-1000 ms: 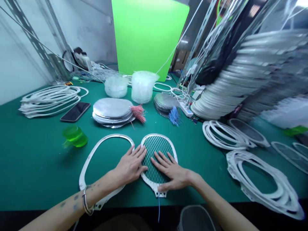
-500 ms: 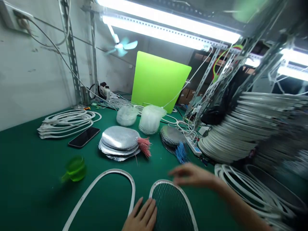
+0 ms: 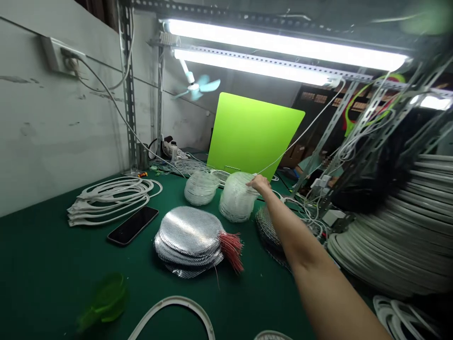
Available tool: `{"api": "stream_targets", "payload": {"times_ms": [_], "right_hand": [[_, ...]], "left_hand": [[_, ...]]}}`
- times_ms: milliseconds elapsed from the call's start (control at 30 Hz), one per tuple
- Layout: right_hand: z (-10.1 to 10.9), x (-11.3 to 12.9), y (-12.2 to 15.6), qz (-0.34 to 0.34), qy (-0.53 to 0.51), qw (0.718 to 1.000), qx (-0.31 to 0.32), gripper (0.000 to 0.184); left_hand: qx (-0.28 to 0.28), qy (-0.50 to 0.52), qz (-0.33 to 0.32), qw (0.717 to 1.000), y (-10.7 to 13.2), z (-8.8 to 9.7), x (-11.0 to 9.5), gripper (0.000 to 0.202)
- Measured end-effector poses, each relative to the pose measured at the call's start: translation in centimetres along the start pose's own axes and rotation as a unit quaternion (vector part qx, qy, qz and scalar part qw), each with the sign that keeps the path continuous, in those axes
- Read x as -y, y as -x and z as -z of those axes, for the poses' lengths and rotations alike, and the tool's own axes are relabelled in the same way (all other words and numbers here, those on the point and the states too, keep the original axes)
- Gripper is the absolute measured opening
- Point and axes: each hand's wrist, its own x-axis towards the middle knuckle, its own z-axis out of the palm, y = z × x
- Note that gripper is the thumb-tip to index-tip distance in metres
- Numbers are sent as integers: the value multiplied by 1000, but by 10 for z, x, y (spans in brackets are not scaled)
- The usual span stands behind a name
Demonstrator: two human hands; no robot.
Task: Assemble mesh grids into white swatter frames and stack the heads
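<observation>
2 clr stacks (image 3: 235,200), 2 mesh stacks (image 3: 191,231), 1 ph. (image 3: 133,225), 1 fan (image 3: 194,88), 1 grn panel (image 3: 253,134)

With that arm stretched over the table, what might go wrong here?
The right hand is at the upper edge of the taller translucent stack; a tug might topple it. The forearm crosses above the grey mesh stack and might knock it askew. The white cord runs down near the hand and could snag.
</observation>
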Motion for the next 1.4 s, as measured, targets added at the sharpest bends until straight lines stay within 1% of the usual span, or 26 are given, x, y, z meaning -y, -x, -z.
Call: {"api": "stream_targets", "payload": {"times_ms": [67,167,233,267,333,367,433,500,567,600,633,667,700,733,767,833,867,933,1000,1067,1100,1167,1233,1267,1333,1400], "right_hand": [[1,-4,-2,12,8,1000,-3,35],[1,-6,1,53,13,998,-8,34],[-1,-3,5,77,18,997,-11,34],[-1,0,8,85,21,996,-14,33],[3,6,14,96,26,995,-26,32],[9,7,18,105,26,994,-35,32],[25,5,32,134,21,989,-54,31],[43,-9,57,183,11,980,-71,26],[55,-39,98,242,0,967,-77,19],[57,-58,126,271,-4,960,-72,17],[55,-81,158,300,-7,952,-59,17],[51,-104,194,325,-9,945,-36,16],[44,-128,233,353,-12,936,-10,16],[35,-151,272,402,-17,915,10,23],[25,-173,311,424,-18,905,20,32],[4,-211,379,406,12,913,29,44],[-7,-226,405,395,26,918,23,47],[-24,-250,440,378,45,924,20,53],[-35,-264,457,365,55,929,32,56],[-41,-272,463,355,62,932,45,55],[-43,-274,463,353,64,932,47,55],[-47,-276,463,355,65,932,44,55],[-51,-277,463,359,64,930,41,54],[-54,-277,462,362,64,929,43,53],[-58,-277,461,367,63,927,46,51],[-61,-276,460,366,59,927,48,50]], "left_hand": [[1,8,-2,1000,-27,1,24,24],[3,17,-8,1000,-67,4,57,27],[5,20,-12,1000,-85,6,70,27],[4,19,-11,1000,-88,7,72,26],[1,15,-6,1000,-83,5,67,27],[0,12,-1,1000,-73,3,58,27],[3,10,5,1000,-43,-6,29,29],[18,20,10,1000,-3,-15,-11,27],[39,34,15,999,36,-15,-50,29],[52,41,16,998,52,-11,-66,34],[66,48,12,997,64,-3,-79,40],[83,59,6,995,73,6,-87,50],[97,71,10,993,77,16,-91,60],[109,85,17,990,78,26,-92,64],[124,99,21,987,76,35,-92,66],[140,121,25,983,70,48,-88,64],[142,128,23,981,68,52,-86,63],[136,141,22,980,67,58,-84,59],[120,156,32,980,69,61,-81,53],[92,174,63,978,73,65,-77,45],[71,184,90,976,73,69,-74,41],[29,204,166,964,69,79,-69,36],[8,209,237,949,56,91,-64,32],[11,206,256,944,45,95,-63,30],[39,177,254,950,19,97,-62,28],[67,136,233,961,-9,89,-64,26]]}}
